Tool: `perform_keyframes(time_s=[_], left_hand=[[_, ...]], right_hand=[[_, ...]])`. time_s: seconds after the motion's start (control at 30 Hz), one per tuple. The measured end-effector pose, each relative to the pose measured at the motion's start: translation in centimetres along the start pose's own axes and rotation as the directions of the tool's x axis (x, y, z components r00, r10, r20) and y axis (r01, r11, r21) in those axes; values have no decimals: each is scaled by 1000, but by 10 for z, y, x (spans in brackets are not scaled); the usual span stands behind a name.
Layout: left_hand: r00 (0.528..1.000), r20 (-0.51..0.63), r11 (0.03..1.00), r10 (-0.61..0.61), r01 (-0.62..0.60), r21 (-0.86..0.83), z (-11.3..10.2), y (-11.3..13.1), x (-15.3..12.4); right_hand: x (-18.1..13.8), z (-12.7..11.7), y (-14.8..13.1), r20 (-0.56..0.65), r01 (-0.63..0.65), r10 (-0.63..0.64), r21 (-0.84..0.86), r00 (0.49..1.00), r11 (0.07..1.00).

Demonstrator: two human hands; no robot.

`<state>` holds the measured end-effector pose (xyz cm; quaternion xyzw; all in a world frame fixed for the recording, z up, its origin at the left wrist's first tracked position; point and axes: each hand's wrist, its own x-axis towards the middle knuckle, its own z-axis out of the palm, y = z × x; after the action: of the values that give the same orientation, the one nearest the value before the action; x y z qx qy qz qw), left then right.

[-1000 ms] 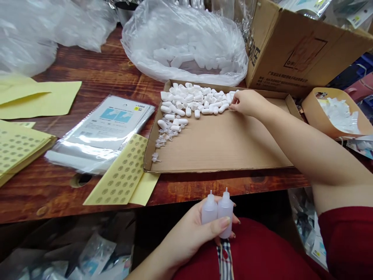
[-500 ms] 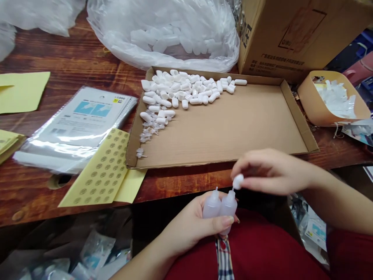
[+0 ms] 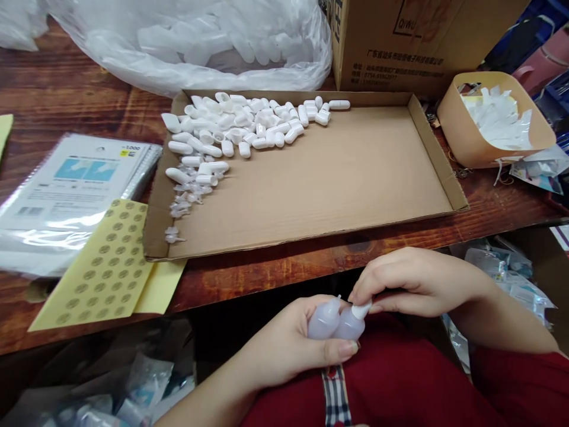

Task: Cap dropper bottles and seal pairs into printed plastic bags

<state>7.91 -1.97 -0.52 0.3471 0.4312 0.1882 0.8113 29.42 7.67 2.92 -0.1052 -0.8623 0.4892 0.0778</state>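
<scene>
Two small translucent squeeze bottles sit side by side in my left hand [image 3: 284, 347], its thumb across their fronts. The left bottle [image 3: 323, 321] shows a bare, thin nozzle tip. On the neck of the right bottle [image 3: 350, 326] sits a white cap [image 3: 361, 310], pinched between the fingers of my right hand [image 3: 413, 281]. Beyond my hands, a shallow cardboard tray [image 3: 347, 184] lies on the wooden table. White caps [image 3: 249, 121] are heaped in its far left part, with small clear nozzle pieces [image 3: 189, 194] along the left side.
Yellow sticker sheets [image 3: 106, 255] and printed plastic bags [image 3: 75, 190] lie left of the tray. Behind it are a big plastic bag [image 3: 213, 44] of white pieces and a carton [image 3: 400, 53]. An orange bin [image 3: 475, 142] stands right. Packed bags [image 3: 146, 379] lie below the table edge.
My right hand has brought the white cap down over the nozzle onto the right bottle's neck. The bottles tilt more, and the view has shifted to the right.
</scene>
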Motion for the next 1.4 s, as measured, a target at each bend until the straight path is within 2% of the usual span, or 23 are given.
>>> perform_keyframes(time_s=[0.13, 0.2, 0.27, 0.33, 0.4, 0.5, 0.63, 0.67, 0.77, 0.9, 0.93, 1.0, 1.07, 1.2, 1.33, 1.4], left_hand=[[999, 18, 999, -39, 39, -4, 3, 1, 5], [998, 23, 998, -58, 59, -3, 5, 2, 7], [997, 32, 998, -67, 67, 15, 6, 4, 9], [996, 51, 997, -71, 70, 39, 7, 5, 12], [994, 79, 996, -78, 74, 58, 8, 5, 14], [991, 99, 995, -90, 84, 62, 9, 5, 17], [987, 122, 995, -101, 97, 35, 12, 6, 21], [986, 131, 994, -108, 104, 37, 12, 6, 22], [980, 152, 991, -132, 128, 34, 14, 6, 26], [975, 168, 989, -148, 148, 17, 16, 5, 30], [973, 172, 989, -151, 149, 26, 16, 5, 31], [972, 178, 988, -151, 146, 44, 16, 6, 31], [976, 164, 990, -143, 138, 38, 17, 6, 31], [980, 151, 992, -126, 121, 42, 18, 5, 29], [993, 96, 994, -72, 63, 92, 20, 5, 26], [998, 43, 989, -46, 39, 145, 20, 6, 24]], right_hand=[[-2, 7, 5, -64, -157, 146, -211, 987, 965], [-8, 7, 7, -126, -198, 174, -207, 977, 958], [-16, 6, 8, -140, -128, 109, -139, 984, 982], [-23, 6, 9, -96, -19, 9, -102, 995, 995], [-27, 9, 11, -61, -16, 8, -127, 998, 992], [-31, 15, 14, -143, -106, 83, -158, 986, 982], [-39, 20, 15, -150, 40, -53, -93, 987, 995], [-41, 21, 15, -145, 39, -52, -92, 988, 995], [-45, 22, 17, -168, -64, 48, -91, 985, 994], [-47, 24, 20, -179, 38, -41, -22, 983, 999], [-47, 24, 20, -172, 36, -39, -22, 984, 999], [-47, 25, 19, -151, -47, 39, -45, 988, 998], [-47, 25, 18, -148, -99, 91, -48, 985, 994], [-46, 27, 18, -143, -9, 5, -29, 990, 1000], [-41, 29, 22, -126, -106, 86, -164, 988, 981], [-39, 30, 23, -154, -105, 77, -180, 985, 978]])
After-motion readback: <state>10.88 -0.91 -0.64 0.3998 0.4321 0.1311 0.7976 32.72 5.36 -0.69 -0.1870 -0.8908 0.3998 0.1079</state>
